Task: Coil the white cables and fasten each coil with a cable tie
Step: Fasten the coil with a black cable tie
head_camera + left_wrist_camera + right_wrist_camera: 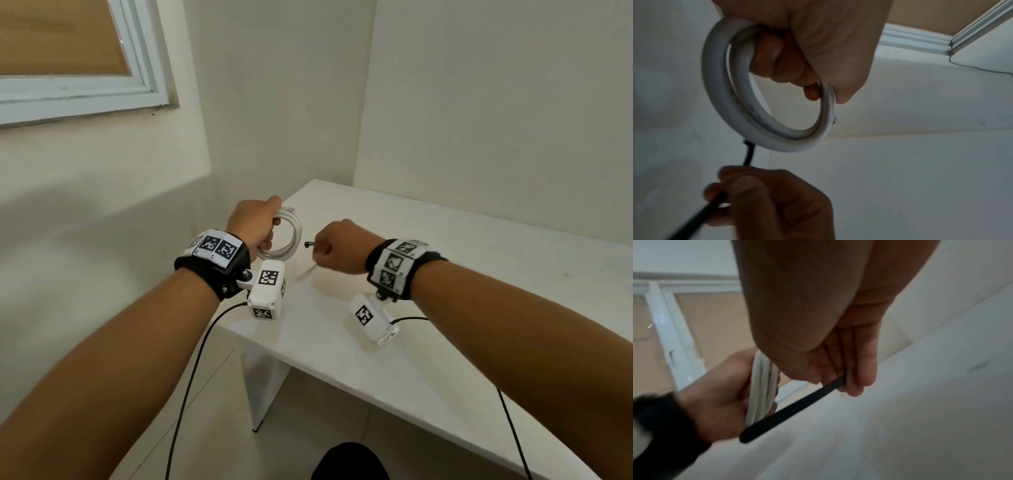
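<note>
Head view, centre of the frame: the left hand (255, 224) grips a coiled white cable (291, 236), fingers curled through the ring, holding it in the air above the near left corner of the white desk (445, 308). Just right of the coil, the right hand (339, 245) is closed around a black cable tie (309, 244), whose head pokes out toward the coil without touching it. In the left wrist view the coil fills the upper left, several loops lying side by side, with the tie directly below it. In the right wrist view the tie runs diagonally from the curled fingers (865, 366) toward the lower left. A framed window (85, 89) occupies the upper left.
</note>
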Demonstrator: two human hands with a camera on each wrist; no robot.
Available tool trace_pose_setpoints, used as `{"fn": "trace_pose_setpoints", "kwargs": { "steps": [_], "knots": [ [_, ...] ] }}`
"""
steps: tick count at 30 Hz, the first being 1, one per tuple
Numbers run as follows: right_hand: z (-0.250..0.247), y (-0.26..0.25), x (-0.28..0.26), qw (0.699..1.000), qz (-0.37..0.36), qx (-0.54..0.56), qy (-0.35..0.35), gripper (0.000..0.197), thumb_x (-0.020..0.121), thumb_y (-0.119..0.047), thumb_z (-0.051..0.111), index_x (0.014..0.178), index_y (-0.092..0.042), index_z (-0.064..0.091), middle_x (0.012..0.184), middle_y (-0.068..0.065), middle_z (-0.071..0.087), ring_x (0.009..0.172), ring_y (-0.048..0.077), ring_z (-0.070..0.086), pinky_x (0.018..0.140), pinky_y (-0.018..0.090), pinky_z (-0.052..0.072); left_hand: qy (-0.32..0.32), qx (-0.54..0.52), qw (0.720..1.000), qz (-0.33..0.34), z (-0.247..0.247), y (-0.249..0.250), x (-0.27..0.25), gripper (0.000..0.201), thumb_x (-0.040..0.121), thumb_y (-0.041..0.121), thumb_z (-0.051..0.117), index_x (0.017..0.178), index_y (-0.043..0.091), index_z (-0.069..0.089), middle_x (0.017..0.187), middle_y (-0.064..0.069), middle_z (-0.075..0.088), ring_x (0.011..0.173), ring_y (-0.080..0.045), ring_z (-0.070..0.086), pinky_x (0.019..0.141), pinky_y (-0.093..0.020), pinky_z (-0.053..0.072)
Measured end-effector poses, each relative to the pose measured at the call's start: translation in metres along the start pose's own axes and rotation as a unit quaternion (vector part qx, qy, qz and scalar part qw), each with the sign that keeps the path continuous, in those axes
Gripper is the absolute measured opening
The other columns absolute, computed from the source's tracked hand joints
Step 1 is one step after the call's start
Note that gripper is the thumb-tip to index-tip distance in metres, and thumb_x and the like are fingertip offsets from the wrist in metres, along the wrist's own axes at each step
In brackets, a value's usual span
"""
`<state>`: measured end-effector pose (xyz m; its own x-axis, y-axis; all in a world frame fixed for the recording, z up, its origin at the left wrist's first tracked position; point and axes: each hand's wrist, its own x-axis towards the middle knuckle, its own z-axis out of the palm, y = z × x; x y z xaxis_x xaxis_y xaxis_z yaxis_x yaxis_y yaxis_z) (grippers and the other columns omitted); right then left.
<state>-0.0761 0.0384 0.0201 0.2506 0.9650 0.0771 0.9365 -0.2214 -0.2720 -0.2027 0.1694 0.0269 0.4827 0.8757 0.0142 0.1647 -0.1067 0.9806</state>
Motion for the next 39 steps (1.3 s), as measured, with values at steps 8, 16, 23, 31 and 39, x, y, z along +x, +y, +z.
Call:
{"fn": "trace_pose_setpoints", "kwargs": {
  "steps": [8,16,23,31,39],
  "knots": [
    [-0.048,0.106,-0.076,0.966,0.147,0.154,0.145,0.01,0.081,-0.006,0.07,0.085,-0.015,0.066,0.094,-0.003,0.069,0.072,0.013,0.073,0.062,0.029,0.06,-0.1,0.006,0.994,0.038,0.108,0.03,-0.033,0.03,0.086,0.023,0.049,0.061,0.008,0.052,0.039,0.003,0.039,0.036,-0.017,0.031,0.044,-0.024,0.029],
    [-0.076,0.187,-0.163,0.869,0.221,0.305,0.321,0.035,0.082,-0.001,0.072,0.112,-0.015,0.062,0.094,0.005,0.071,0.069,0.018,0.074,0.065,0.029,0.062,-0.206,0.006,0.975,0.086,0.249,0.057,-0.081,0.032,0.088,0.024,0.05,0.06,0.009,0.052,0.048,-0.004,0.042,0.04,-0.019,0.035,0.046,-0.024,0.03],
    [-0.087,0.24,-0.199,0.765,0.268,0.421,0.408,0.008,0.088,-0.004,0.069,0.094,0.001,0.067,0.082,0.017,0.073,0.07,0.028,0.075,0.067,0.039,0.062,-0.271,0.004,0.957,0.105,0.331,0.055,-0.115,0.023,0.09,0.021,0.053,0.07,0.013,0.047,0.054,-0.002,0.037,0.043,-0.018,0.032,0.041,-0.02,0.028],
    [-0.074,0.251,-0.201,0.777,0.288,0.478,0.291,0.01,0.088,-0.004,0.069,0.097,-0.001,0.068,0.08,0.012,0.071,0.058,0.018,0.068,0.056,0.026,0.058,-0.308,0.035,0.946,0.095,0.352,0.039,-0.114,0.03,0.094,0.03,0.054,0.072,0.011,0.048,0.052,-0.002,0.041,0.043,-0.017,0.034,0.041,-0.022,0.03],
    [-0.078,0.249,-0.198,0.792,0.286,0.493,0.22,0.003,0.088,-0.008,0.069,0.09,-0.006,0.069,0.079,0.009,0.07,0.059,0.017,0.065,0.051,0.023,0.052,-0.324,0.065,0.94,0.089,0.352,0.029,-0.104,0.038,0.095,0.042,0.055,0.073,0.012,0.054,0.067,-0.01,0.048,0.052,-0.02,0.044,0.041,-0.019,0.035]
  ]
}}
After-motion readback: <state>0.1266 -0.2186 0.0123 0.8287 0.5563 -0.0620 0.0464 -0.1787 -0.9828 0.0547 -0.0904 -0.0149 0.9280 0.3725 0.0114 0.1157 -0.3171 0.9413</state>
